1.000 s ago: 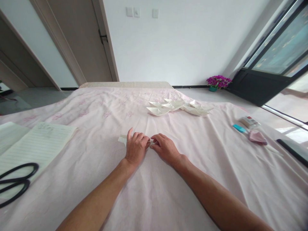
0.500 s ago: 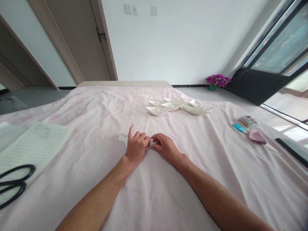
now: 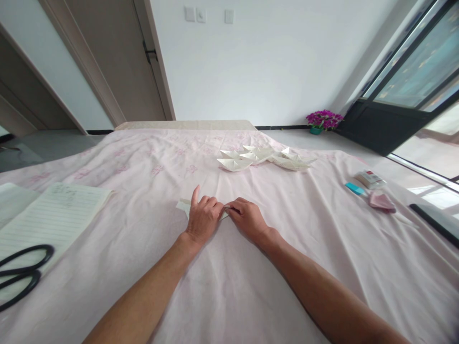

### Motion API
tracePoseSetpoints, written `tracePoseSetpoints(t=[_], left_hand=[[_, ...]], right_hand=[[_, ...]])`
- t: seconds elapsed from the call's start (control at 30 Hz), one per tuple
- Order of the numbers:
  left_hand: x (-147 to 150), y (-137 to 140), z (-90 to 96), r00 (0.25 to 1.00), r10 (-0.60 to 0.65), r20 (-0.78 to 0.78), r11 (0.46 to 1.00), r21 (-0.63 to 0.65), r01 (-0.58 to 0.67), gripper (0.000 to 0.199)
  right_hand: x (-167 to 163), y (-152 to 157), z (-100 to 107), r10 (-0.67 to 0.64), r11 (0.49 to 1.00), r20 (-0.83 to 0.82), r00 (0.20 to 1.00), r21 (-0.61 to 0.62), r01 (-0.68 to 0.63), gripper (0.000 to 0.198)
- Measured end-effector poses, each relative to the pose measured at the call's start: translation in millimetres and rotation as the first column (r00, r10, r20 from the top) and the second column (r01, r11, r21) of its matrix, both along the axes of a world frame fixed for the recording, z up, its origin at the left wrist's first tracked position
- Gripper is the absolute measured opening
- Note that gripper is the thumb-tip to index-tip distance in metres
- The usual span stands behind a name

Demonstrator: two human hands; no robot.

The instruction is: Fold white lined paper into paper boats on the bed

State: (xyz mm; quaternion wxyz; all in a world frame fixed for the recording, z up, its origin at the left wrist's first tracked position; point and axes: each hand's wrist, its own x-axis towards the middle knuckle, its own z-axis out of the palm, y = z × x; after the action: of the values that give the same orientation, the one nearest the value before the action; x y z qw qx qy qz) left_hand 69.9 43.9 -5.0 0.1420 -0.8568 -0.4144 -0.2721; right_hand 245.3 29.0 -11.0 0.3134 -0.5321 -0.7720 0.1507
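Note:
A folded piece of white paper (image 3: 184, 206) lies on the bed-like surface, mostly covered by my hands. My left hand (image 3: 205, 216) presses down and grips its middle, with the index finger raised. At the paper's right end, my right hand (image 3: 247, 215) pinches an edge between thumb and fingers, close beside the left fingertips. Farther back, several folded paper boats (image 3: 234, 164) sit grouped together on the pink cloth (image 3: 161, 162).
A lined notebook (image 3: 71, 210) lies open at the left, with black-handled scissors (image 3: 27, 273) on it. To the right are a blue object (image 3: 355, 188), a clear-wrapped packet (image 3: 371, 179) and a pink item (image 3: 382, 202). Purple flowers (image 3: 324, 119) stand on the floor behind.
My right hand's fingers have closed tighter on the paper's right end, and a bit of paper now shows below the fingertips. My left hand has stayed in place.

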Motion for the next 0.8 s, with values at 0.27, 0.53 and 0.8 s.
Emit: tracePoseSetpoints(t=[0.27, 0.53, 0.8], left_hand=[[1.6, -0.5, 1.4, 1.000, 0.004, 0.006, 1.000, -0.017, -0.004, 0.024], [0.7, 0.2, 0.3, 0.998, 0.011, 0.057, 0.999, -0.036, -0.009, 0.023], [-3.8, 1.1, -0.7, 0.992, 0.035, 0.120, 0.993, -0.115, -0.021, 0.023]], right_hand=[[-5.0, 0.9, 0.9, -0.148, 0.986, 0.105, 0.983, 0.096, 0.138, 0.005], [-7.1, 1.6, 1.0, -0.093, 0.988, 0.136, 0.986, 0.132, 0.075, 0.012], [-7.2, -3.7, 3.1, -0.003, 0.993, 0.135, 0.991, 0.115, -0.013, 0.006]])
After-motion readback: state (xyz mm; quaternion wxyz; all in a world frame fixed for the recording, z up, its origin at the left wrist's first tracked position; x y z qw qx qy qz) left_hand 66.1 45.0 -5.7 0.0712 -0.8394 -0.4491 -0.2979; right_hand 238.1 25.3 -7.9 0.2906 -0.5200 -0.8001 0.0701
